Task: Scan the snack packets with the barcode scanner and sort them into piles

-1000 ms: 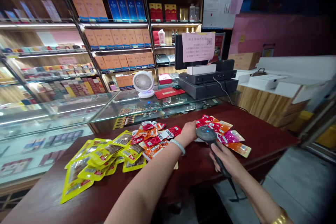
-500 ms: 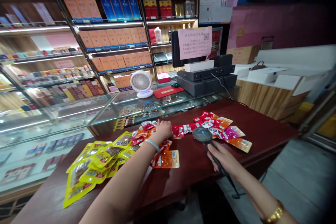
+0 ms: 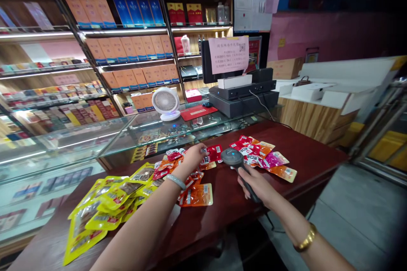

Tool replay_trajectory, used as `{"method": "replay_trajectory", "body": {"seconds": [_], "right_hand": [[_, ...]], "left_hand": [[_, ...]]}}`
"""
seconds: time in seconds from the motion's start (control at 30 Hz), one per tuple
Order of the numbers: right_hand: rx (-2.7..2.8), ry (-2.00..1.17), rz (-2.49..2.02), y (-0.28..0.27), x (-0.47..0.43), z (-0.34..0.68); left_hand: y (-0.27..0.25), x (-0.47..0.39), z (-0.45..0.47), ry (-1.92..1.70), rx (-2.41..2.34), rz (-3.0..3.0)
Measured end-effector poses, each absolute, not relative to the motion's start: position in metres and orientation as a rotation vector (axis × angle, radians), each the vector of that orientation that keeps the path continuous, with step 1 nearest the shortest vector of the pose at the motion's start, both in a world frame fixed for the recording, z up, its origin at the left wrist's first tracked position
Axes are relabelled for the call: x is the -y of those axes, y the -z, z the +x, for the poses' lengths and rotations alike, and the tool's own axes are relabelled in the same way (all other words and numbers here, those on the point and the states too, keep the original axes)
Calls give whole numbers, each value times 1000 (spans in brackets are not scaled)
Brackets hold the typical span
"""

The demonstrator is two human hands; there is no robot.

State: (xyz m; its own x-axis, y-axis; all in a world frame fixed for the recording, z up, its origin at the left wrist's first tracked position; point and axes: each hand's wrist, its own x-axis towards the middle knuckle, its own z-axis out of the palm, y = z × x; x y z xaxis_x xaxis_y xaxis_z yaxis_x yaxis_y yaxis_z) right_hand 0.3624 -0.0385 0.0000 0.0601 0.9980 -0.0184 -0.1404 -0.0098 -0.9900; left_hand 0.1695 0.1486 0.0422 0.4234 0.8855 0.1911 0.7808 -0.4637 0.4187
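My left hand (image 3: 193,159), with a pale bangle on its wrist, is closed on the edge of a red snack packet (image 3: 215,153). My right hand (image 3: 257,183) wraps around the handle of a dark barcode scanner (image 3: 232,158). The scanner's round head, showing a small blue light, is just right of the red packet. Orange and red packets (image 3: 197,195) lie below and around my left hand, partly hidden by it. Yellow snack packets (image 3: 111,203) are heaped on the left of the dark red table. Past the scanner head rests a pile of red, orange and purple packets (image 3: 267,154).
Behind the table (image 3: 229,220) runs a glass display counter (image 3: 127,135) bearing a white fan (image 3: 165,102), a red mat (image 3: 197,112) and a cash register with monitor (image 3: 243,99). Boxed goods fill the shelves behind. The scanner's cable hangs off the table's front edge.
My left hand has a red packet lifted beside the scanner. The scanner has moved left toward it. The whole view has shifted slightly.
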Motion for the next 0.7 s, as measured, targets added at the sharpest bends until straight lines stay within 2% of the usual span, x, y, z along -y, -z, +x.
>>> {"method": "replay_trajectory", "body": {"seconds": [0.3, 0.53, 0.63, 0.7], "right_hand": [[997, -1238, -1148, 0, 38, 371], [948, -1187, -1215, 3, 47, 379], [946, -1153, -1257, 2, 53, 382], [953, -1147, -1265, 2, 55, 384]], "left_hand": [[-26, -156, 183, -607, -1372, 2314], [-6, -141, 254, -454, -1107, 1974], [-11, -137, 260, -375, -999, 2176], [-20, -140, 245, -324, -1133, 2464]]}}
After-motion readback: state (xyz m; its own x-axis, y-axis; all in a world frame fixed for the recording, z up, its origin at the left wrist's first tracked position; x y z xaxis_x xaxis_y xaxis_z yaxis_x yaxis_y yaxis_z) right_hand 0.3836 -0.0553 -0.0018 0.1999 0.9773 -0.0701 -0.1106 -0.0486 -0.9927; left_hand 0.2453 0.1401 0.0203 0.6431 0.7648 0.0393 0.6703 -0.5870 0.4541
